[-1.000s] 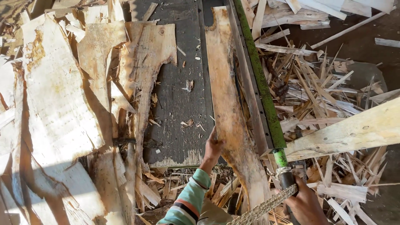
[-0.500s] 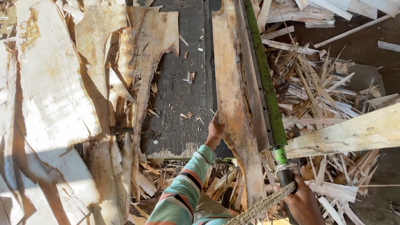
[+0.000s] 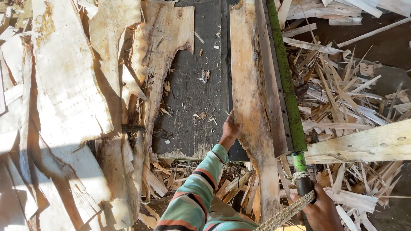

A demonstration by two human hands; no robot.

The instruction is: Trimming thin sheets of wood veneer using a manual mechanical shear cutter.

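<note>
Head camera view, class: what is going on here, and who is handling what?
A person stands over a dark workbench strewn with chips. The left hand, in a striped sleeve, presses on the edge of a long rough-edged wood slab lying beside a green metal bar. The right hand grips that bar's dark handle, next to a braided rope. Thin veneer sheets pile up at the left; wood offcuts litter the right.

Left arm wears a long sleeve (image 3: 195, 196) striped in mint green, coral, black and white; both hands bare.
</note>
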